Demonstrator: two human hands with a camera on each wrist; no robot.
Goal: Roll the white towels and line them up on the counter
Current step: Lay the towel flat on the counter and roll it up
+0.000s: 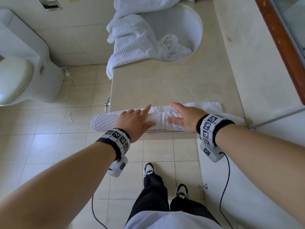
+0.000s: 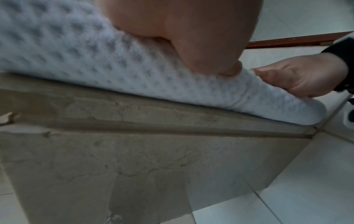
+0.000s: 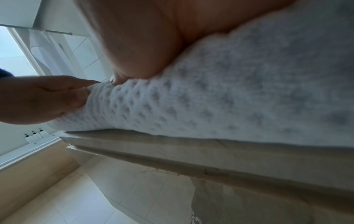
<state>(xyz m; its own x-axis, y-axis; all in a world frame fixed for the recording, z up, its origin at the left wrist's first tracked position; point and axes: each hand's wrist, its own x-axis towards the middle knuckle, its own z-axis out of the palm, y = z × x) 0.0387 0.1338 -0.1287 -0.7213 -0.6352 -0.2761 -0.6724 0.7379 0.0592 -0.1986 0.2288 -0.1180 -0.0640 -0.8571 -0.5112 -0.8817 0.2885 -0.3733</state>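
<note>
A white waffle towel [image 1: 162, 117] lies as a long roll across the counter's [image 1: 165, 83] near edge, its left end overhanging. A short flat strip of it [image 1: 206, 105] still lies beyond the roll on the right. My left hand [image 1: 135, 120] rests on top of the roll left of centre, index finger stretched forward and thumb along the near side. My right hand [image 1: 183, 116] presses the roll just right of centre with straight fingers. In the left wrist view my palm [image 2: 182, 30] bears on the roll [image 2: 95, 60]; in the right wrist view my palm [image 3: 143, 37] does the same [image 3: 229, 98].
More white towels [image 1: 132, 43] are heaped in the round sink [image 1: 193, 22] and hang over the counter's left edge. A raised ledge [image 1: 255, 71] and a wood-framed mirror [image 1: 280, 47] border the right. A toilet [image 1: 16, 76] stands on the tiled floor at left.
</note>
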